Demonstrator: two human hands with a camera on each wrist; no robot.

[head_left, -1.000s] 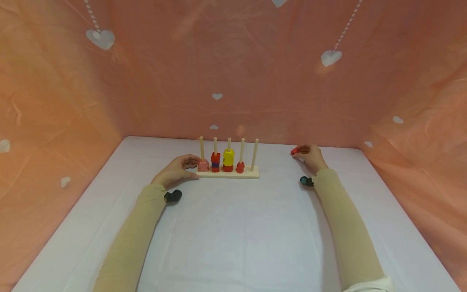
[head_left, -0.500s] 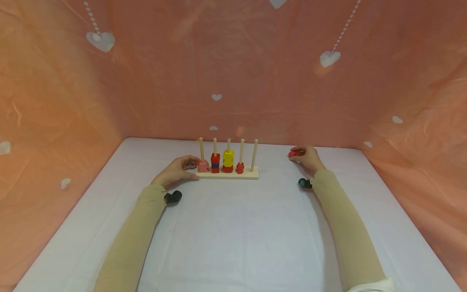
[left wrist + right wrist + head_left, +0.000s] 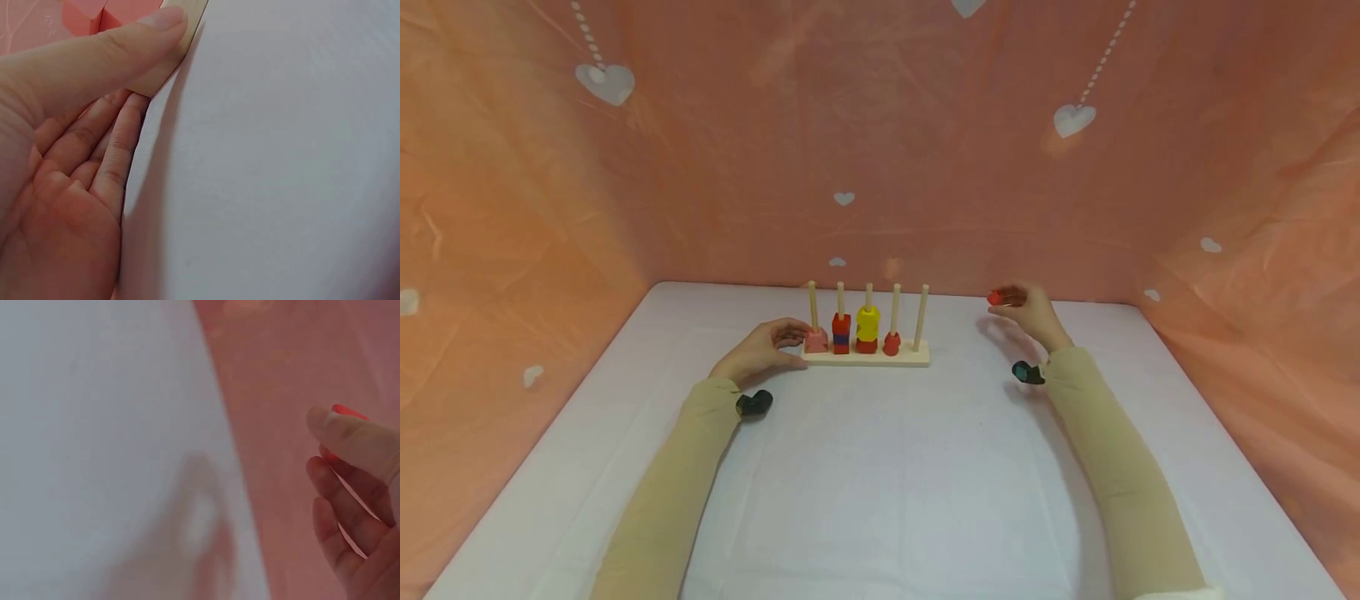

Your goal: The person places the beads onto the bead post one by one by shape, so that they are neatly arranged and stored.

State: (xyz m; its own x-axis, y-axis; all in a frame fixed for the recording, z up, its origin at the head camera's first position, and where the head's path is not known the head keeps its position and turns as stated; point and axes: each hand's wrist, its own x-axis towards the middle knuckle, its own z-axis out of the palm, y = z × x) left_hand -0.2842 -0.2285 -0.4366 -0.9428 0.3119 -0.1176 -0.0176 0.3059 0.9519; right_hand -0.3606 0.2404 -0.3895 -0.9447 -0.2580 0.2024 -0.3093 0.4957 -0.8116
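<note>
The right hand (image 3: 1028, 310) is lifted clear of the white surface (image 3: 880, 483), well to the right of the wooden peg rack (image 3: 867, 354), and its fingers (image 3: 350, 440) pinch a small red piece (image 3: 996, 297) — only a sliver of red shows past the thumb in the right wrist view, so the hold looks shallow. The left hand (image 3: 760, 354) rests at the rack's left end, thumb pressed flat along the edge of the base (image 3: 169, 59) and the other fingers lying loosely against it, beside the pink block (image 3: 817, 340) on the first peg.

The likeliest trouble is the red piece slipping out of that fingertip pinch; being small, it could roll off across the surface toward the draped pink backdrop (image 3: 880, 150). A second risk lies at the pegs: they stand close together, with the bare rightmost peg (image 3: 921, 317) just beside the peg carrying a small red piece (image 3: 891, 343), so a hand coming in low could knock a peg or nudge the taller stack topped by the yellow block (image 3: 867, 325). The left hand's light, unclenched contact would hold the base against a gentle bump — a harder one could tip or skid the rack.
</note>
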